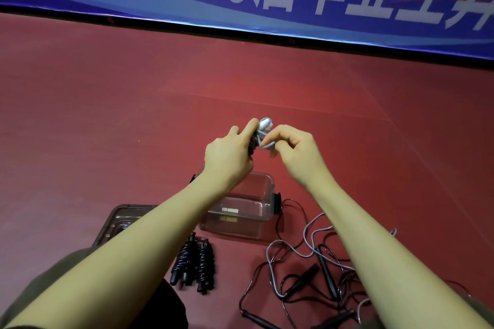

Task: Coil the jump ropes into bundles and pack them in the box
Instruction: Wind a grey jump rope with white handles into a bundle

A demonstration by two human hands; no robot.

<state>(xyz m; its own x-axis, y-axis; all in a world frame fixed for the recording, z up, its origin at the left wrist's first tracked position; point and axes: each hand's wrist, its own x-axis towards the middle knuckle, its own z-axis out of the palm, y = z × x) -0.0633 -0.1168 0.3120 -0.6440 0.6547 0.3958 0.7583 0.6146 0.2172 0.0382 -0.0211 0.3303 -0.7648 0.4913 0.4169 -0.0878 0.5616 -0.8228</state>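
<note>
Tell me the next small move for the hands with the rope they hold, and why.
Probably tuck the loose end under the wraps. The left hand grips the wound bundle while the right hand pinches a small light loop beside it, so the coil looks nearly done. The clear box below looks open, ready for it afterwards.

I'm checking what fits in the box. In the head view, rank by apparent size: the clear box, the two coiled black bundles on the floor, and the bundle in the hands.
1. clear box
2. coiled black bundles, though they lie nearer the camera
3. bundle in the hands, partly hidden by fingers
</note>
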